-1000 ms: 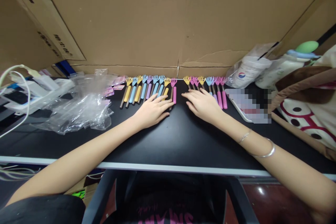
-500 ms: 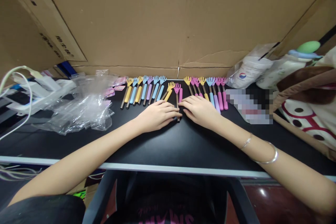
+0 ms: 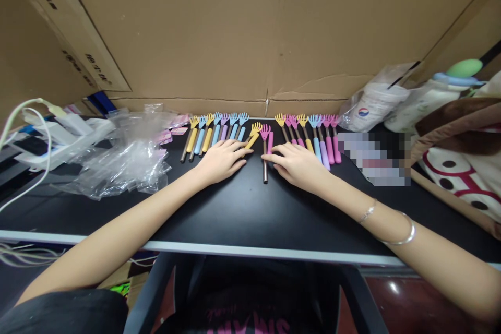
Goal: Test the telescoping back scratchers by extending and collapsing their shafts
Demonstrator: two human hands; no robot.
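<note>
A pink back scratcher (image 3: 265,159), with a small hand-shaped head and a dark metal rod, lies upright in the middle of the black desk. Its pink grip (image 3: 270,142) is just to the right. My right hand (image 3: 297,166) rests palm down with fingers apart, one fingertip on the rod. My left hand (image 3: 221,160) lies flat, its spread fingers reaching over the lower end of a yellow back scratcher (image 3: 252,139). Behind the left hand is a row of yellow, blue and purple back scratchers (image 3: 207,135), partly covered. Another row (image 3: 326,141) lies beyond my right hand.
Clear plastic bags (image 3: 121,156) are heaped at the left, beside pink cards (image 3: 166,137) and a white power strip (image 3: 62,141) with cables. At the right stand a bagged cup (image 3: 371,107), a bottle (image 3: 426,99) and a fabric bag (image 3: 462,167). Cardboard (image 3: 235,36) walls the back.
My left hand has moved left, off the pink back scratcher's rod and over to the yellow one. The right hand stays almost where it was, and the pink back scratcher has barely shifted.
</note>
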